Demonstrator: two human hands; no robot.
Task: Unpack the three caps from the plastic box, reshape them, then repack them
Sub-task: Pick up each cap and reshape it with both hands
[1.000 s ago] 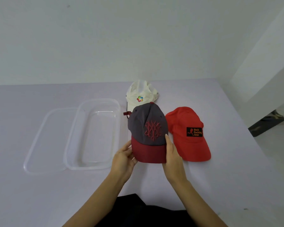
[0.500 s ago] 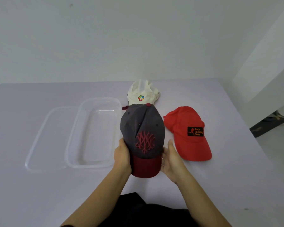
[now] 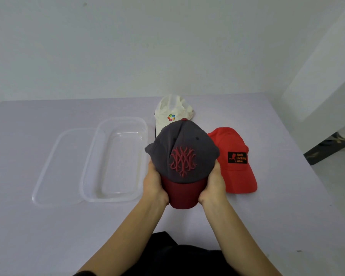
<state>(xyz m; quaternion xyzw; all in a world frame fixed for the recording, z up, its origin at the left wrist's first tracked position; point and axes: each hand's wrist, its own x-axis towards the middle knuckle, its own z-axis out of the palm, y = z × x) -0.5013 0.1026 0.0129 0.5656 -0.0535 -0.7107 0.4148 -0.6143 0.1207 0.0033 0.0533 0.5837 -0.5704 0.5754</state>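
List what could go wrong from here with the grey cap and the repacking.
1. Both hands, left hand and right hand, squeeze the grey cap at its sides; pressing too hard could crease the crown again.
2. The red cap lies just beside the right hand and could get nudged.
3. The plastic box looks shallow; three reshaped caps may be crushed inside.

Held: grey cap with dark red brim (image 3: 182, 156), left hand (image 3: 153, 183) and right hand (image 3: 214, 182) gripping its sides
Worktop (image 3: 267, 206): white cap (image 3: 172, 112), red cap (image 3: 235, 162), empty clear plastic box (image 3: 116, 160)
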